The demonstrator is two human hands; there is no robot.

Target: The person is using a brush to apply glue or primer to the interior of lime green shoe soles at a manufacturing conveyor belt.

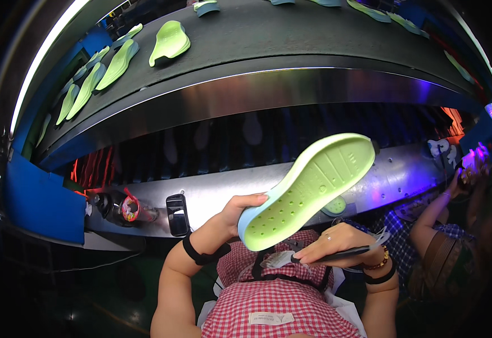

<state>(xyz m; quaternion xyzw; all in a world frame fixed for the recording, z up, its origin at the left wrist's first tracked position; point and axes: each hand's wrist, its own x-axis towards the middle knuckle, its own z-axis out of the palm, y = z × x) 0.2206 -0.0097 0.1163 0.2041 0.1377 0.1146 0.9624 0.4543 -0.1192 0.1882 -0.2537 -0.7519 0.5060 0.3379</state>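
Note:
My left hand point(241, 209) grips a lime-green shoe sole point(319, 194) with a pale blue edge by its near end, thumb on the upper side. The sole tilts up to the right, its inner face with small holes and ridges turned toward me. Just below it on the right, my right hand point(336, 243) is closed around a slim black pen-shaped tool point(344, 256) with something clear at its rear end. The tool's tip points left, apart from the sole. Part of another green sole point(334, 205) shows behind on the metal ledge point(218, 194).
A dark conveyor belt point(268, 42) carries several green and blue soles point(170, 42). Below it hang dark strips point(223, 138). On the ledge's left are a black phone-like device point(176, 215), a clear container point(136, 209) and a dark bottle point(109, 205). Another person's arm point(435, 208) is at right.

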